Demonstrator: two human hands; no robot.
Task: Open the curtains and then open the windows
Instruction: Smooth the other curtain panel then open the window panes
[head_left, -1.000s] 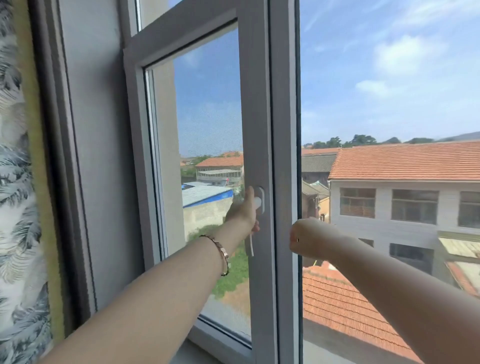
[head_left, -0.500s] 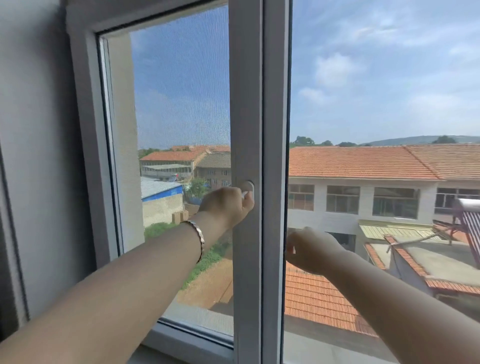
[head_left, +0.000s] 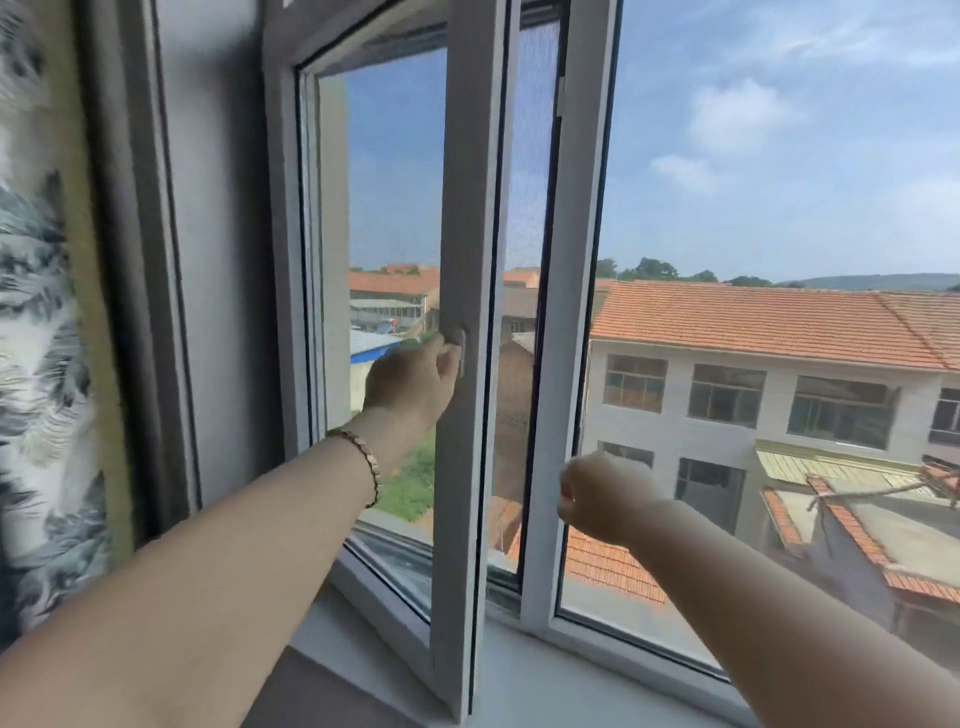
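Note:
A white-framed window sash (head_left: 467, 208) on the left stands partly swung inward, with a gap showing an insect screen (head_left: 527, 218) between it and the centre post (head_left: 576, 260). My left hand (head_left: 415, 382), with a bracelet on the wrist, is closed around the sash's white handle (head_left: 461, 349). My right hand (head_left: 597, 496) is a loose fist held in the air in front of the fixed right pane (head_left: 779, 208), holding nothing. The leaf-patterned curtain (head_left: 41, 364) hangs drawn aside at the far left.
A white window sill (head_left: 545, 680) runs below the frame. A grey wall reveal (head_left: 218, 260) stands between the curtain and the sash. Orange-roofed buildings and sky lie outside.
The left sash has swung inward from closed against the centre post, pulled by my left hand on its handle. My right hand has stayed near the post.

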